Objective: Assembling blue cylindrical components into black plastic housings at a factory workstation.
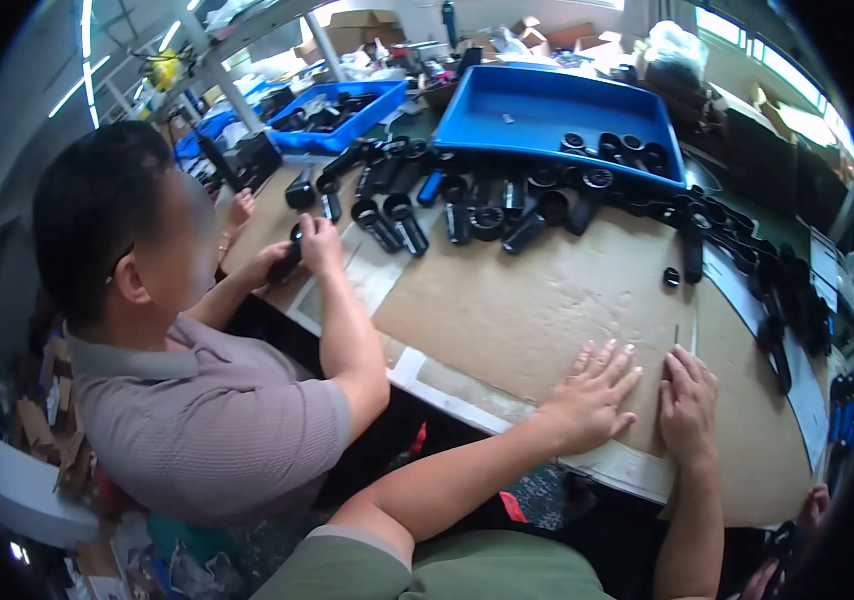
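Note:
My left hand [595, 395] lies palm down on the cardboard sheet [507, 320], fingers spread and holding nothing. Just right of it, my right hand [689, 405] rests on the same surface with its fingers curled together. A thin dark rod [676, 333] sticks out at its fingertips; the rest of it is hidden. Beyond my right hand are a small black cap-like part [671, 277] and a black handle-shaped part [693, 250]. Black cylindrical housings [409, 226] stand and lie in a row across the far side of the table.
A co-worker [197, 400] at my left holds a black part [292, 255] in both hands. A large blue tray [557, 95] with a few black parts stands at the back, a smaller blue tray [347, 115] left of it. More black parts [777, 290] crowd the right edge.

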Available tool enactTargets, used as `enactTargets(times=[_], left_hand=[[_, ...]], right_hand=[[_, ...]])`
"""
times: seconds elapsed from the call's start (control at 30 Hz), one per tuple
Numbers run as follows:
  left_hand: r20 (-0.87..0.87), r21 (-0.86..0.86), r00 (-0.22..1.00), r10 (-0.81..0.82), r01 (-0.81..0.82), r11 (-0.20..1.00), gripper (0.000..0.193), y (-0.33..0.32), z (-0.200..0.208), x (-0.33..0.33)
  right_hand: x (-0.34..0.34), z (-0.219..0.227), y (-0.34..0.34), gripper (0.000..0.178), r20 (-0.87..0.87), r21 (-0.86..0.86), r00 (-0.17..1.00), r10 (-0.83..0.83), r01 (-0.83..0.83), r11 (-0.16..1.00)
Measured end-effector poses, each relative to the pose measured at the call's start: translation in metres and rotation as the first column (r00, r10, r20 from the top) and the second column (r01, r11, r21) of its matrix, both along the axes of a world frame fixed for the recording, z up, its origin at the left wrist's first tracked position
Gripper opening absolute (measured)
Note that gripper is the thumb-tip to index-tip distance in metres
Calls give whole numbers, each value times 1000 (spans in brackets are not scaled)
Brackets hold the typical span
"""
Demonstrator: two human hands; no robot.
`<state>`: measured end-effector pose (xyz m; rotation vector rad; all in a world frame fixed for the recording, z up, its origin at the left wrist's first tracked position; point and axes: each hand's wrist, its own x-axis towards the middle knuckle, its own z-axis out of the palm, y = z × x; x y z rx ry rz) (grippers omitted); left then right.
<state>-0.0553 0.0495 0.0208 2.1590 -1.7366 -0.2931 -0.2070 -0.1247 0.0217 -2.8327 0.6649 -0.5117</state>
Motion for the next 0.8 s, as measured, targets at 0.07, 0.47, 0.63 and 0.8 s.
enactTargets(times=[0.07, 0.47, 0.63, 0.8], left_hand=[[-5, -33, 1000, 16, -16, 999, 74, 1, -3, 0], [-5, -150, 1000, 29, -30, 988, 72, -3, -15, -1], [-16, -170, 1000, 25, -28, 985, 71, -3, -19, -2], [-17, -181, 1000, 22, -24, 983, 71, -2, -20, -1]], right_hand=[[3, -2, 0, 44, 34, -46, 999, 36, -34, 998], [-4, -7, -1, 40, 133, 26, 991, 27, -31, 999], [-6, -6, 0, 38, 122, 63, 992, 25, -33, 997], [-6, -12, -3, 37, 174, 133, 985, 5, -28, 991]])
